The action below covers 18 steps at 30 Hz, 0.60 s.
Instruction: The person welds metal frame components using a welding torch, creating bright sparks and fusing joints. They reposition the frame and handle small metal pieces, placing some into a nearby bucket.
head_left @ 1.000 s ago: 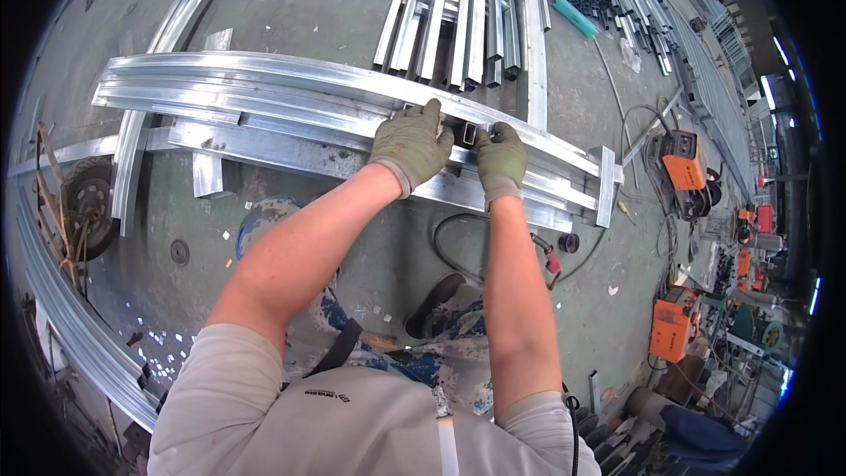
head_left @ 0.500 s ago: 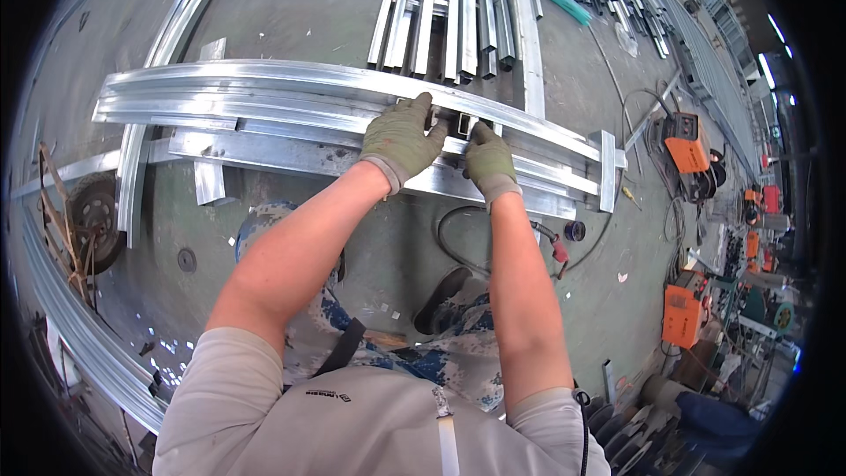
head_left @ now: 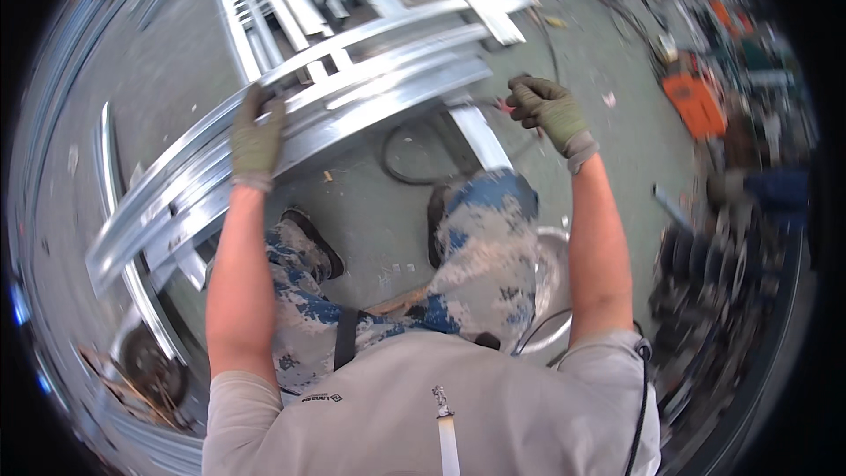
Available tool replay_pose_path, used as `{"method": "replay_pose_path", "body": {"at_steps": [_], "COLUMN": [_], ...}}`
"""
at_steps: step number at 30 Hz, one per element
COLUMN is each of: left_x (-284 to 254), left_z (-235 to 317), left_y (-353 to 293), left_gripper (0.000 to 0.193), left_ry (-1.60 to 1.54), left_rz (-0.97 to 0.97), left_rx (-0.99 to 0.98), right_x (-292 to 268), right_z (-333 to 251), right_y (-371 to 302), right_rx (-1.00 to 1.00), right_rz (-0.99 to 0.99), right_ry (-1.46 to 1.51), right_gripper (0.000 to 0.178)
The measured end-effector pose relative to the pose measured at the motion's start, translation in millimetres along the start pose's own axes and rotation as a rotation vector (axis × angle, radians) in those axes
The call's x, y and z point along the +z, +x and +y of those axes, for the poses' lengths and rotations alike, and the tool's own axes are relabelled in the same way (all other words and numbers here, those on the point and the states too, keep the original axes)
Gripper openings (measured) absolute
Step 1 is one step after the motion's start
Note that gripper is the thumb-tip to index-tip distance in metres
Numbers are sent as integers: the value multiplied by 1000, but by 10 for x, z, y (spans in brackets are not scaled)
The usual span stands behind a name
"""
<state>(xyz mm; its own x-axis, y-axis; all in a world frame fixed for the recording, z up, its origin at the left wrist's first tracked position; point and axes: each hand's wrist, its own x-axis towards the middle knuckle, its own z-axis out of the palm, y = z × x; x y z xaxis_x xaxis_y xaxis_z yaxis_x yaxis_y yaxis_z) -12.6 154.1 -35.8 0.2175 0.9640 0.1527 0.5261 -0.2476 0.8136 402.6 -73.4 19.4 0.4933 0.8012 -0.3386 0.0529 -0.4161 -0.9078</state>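
Both my hands wear green work gloves. My left hand [head_left: 257, 141] is hooked over the long silvery steel channels [head_left: 388, 106], its fingers closed on the upper rail. Beyond the right end of those channels, my right hand [head_left: 548, 112] hovers above the floor, its fingers bent and slightly apart, with nothing visible in them. A red-ended cable tool [head_left: 504, 105] shows just left of its fingertips, partly hidden and blurred. Short square-tube pieces [head_left: 339, 59] sit between the upper rails. A flat metal bar [head_left: 487, 9] crosses the rails' far right end.
More long steel profiles [head_left: 264, 0] lie beyond the rails. A support bar [head_left: 480, 137] reaches toward my knee. A dark cable [head_left: 388, 163] loops on the floor. An orange machine [head_left: 694, 101] stands right. At the lower left is a wheel [head_left: 152, 361].
My right hand has left the rails and moved out to the right. My left hand now grips farther left along the rails. The view has turned, so the rails slant.
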Motion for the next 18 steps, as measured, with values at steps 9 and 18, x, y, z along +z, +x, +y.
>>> {"method": "replay_pose_path", "body": {"at_steps": [9,18], "left_x": [75,-147], "left_z": [-85,-511], "left_y": [-150,-328], "left_gripper": [52,48], "left_ry": [-70,-69], "left_rz": [14,-45], "left_rx": [-3,-145], "right_x": [-1226,-206], "right_z": [3387,5232], "right_y": [-1558,-2311], "right_rx": [640,910], "right_rz": [366,641], "right_ry": [-1,-276], "right_gripper": [27,73]}}
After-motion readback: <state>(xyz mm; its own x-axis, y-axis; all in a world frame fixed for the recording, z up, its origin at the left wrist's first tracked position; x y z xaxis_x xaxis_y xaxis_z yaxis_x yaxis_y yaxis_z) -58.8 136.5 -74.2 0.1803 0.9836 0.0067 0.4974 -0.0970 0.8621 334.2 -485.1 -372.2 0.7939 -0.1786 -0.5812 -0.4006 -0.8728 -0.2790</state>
